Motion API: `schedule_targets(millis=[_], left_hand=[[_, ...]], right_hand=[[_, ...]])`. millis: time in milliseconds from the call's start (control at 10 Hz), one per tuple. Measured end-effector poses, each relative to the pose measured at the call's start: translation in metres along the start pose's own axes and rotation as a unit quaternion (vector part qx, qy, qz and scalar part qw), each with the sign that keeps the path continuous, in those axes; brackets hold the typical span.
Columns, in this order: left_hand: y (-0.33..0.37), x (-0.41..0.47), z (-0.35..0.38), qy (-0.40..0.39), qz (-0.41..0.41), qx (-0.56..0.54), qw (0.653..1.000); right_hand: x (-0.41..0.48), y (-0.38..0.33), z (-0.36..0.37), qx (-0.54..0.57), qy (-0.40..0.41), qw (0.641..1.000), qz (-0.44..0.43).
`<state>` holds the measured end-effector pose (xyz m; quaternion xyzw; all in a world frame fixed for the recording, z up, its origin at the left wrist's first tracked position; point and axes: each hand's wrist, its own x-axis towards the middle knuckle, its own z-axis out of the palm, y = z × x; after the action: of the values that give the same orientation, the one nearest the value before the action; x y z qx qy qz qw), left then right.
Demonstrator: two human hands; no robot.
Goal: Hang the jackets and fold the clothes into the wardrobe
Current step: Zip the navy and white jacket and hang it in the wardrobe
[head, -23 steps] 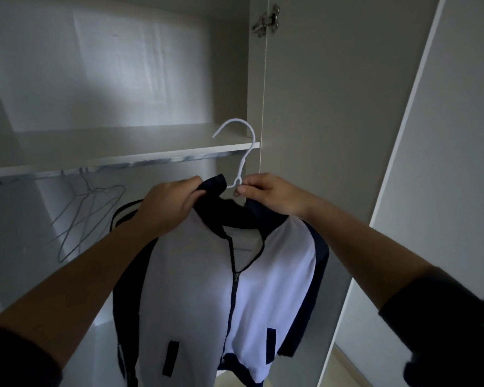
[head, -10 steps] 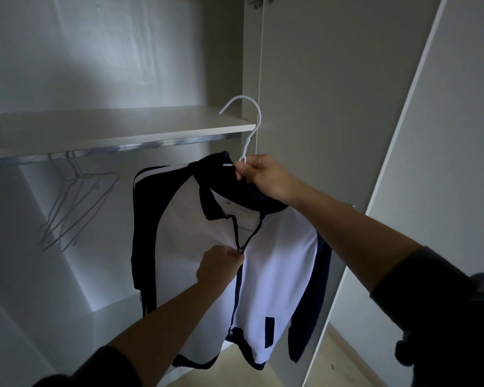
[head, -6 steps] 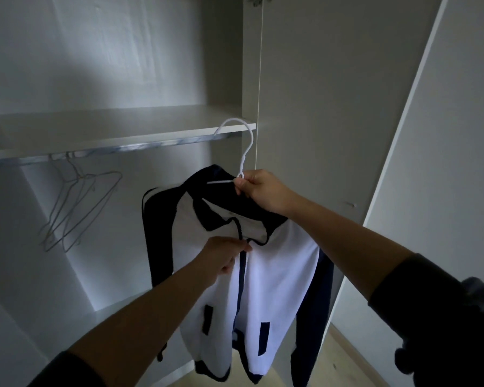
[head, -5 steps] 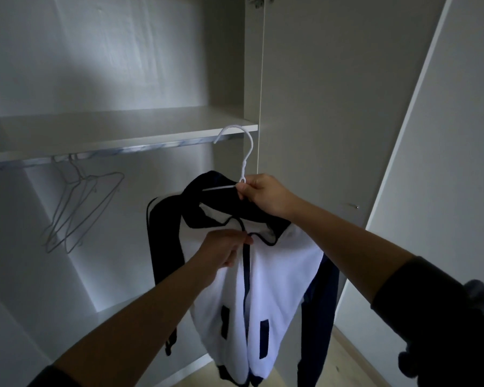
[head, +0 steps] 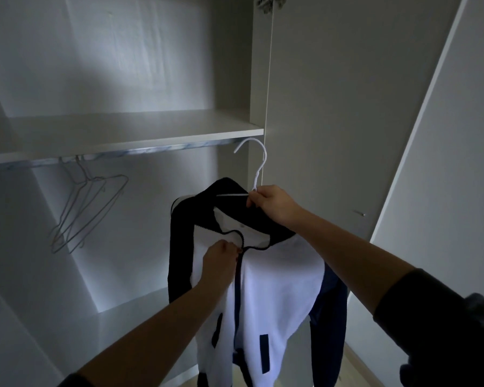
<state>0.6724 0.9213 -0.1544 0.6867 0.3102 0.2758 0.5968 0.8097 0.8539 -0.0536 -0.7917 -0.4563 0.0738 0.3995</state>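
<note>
An open pale wardrobe (head: 140,65) has a white shelf (head: 123,129) with a metal rail (head: 118,155) beneath it. Right of centre, a white zip-up jacket with navy sleeves and collar (head: 277,275) hangs on a white plastic hanger (head: 259,174), whose hook is beside the rail's right end. The right hand (head: 274,202) grips the hanger's neck. The left hand (head: 221,261) pinches the zip near the collar. Thin wire hangers (head: 81,177) hang from the rail, far left.

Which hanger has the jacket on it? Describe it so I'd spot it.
Look below the wardrobe shelf, at its right end. A white hanger rises from the right hand, inside a white-and-navy jacket. Unlike the bare hangers on the rail to its left, it carries clothing.
</note>
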Motion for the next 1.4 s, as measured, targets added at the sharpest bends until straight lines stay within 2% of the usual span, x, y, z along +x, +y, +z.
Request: schedule_targets(millis=[100,200,300,400,500,600,700,800,1000,1200,1400], left_hand=[[0.0,0.004,0.001,0.045,0.076,0.054,0.995],[-0.004,0.009,-0.003,0.04,0.061,0.074,0.995],[-0.016,0.022,-0.012,0.023,0.033,0.139,0.989],[-0.021,0.029,-0.023,0.029,0.053,0.181,0.982],[-0.023,0.047,-0.033,0.022,0.039,0.094,0.995],[-0.037,0.063,-0.052,0.041,-0.091,0.123,0.987],[-0.053,0.093,-0.07,0.003,-0.115,0.123,0.986],[-0.065,0.135,-0.097,-0.004,-0.149,0.121,0.981],[-0.092,0.22,-0.141,-0.025,-0.18,0.077,0.98],[-0.118,0.29,-0.174,-0.041,-0.129,0.059,0.989],[-0.127,0.354,-0.195,-0.006,-0.066,0.016,0.998]], right_hand=[[0.002,0.003,0.002,0.032,0.018,0.999,0.025],[0.005,0.006,0.007,0.037,0.018,0.998,0.04],[0.009,0.009,0.018,0.028,0.01,0.999,0.044],[0.021,0.012,0.036,0.004,-0.014,0.999,0.045],[0.043,0.014,0.056,-0.003,-0.034,0.999,0.037],[0.07,0.014,0.079,-0.003,-0.056,0.998,0.042],[0.099,0.014,0.109,-0.018,-0.078,0.996,0.048],[0.136,0.016,0.142,-0.021,-0.08,0.995,0.054],[0.215,0.03,0.196,-0.022,-0.038,0.998,0.053],[0.296,0.05,0.24,-0.004,0.0,0.999,0.032],[0.369,0.052,0.265,-0.001,0.042,0.999,-0.007]])
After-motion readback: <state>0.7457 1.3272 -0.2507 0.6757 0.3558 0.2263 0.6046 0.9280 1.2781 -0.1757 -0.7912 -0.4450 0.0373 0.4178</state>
